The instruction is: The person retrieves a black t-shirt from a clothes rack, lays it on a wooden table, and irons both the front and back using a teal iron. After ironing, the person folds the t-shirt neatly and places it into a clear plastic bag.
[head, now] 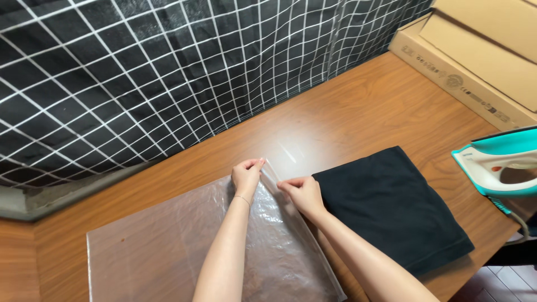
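- One wooden table (358, 106) carried everything, smooth brown grain with a soft shine, its far edge running against one black cloth (140, 72) crossed by a white grid.
- Two flat cardboard boxes (481, 61) sat stacked at the far right corner, plain tan, long and rectangular.
- One clear plastic bag (162, 251) lay flat along the near edge, a big glossy rectangle, crinkled and see-through so the wood showed beneath.
- One folded black garment (391, 207) lay just beside the bag's right-hand end, matte, soft and roughly square, reaching to the table's near right edge.
- One teal and white iron (498, 168) rested at the right edge, hard smooth plastic, pointed nose toward the garment, with its cord trailing off the table.
- And the hands, two of them, were both at the bag's far right corner! The left hand (246, 176) had fingertips pinched together on the thin plastic edge.
- The right hand (305, 193), just beside it and touching the garment's corner, pinched that same bag edge between thumb and fingers.
- One fine bracelet (241, 197) circled the left wrist.
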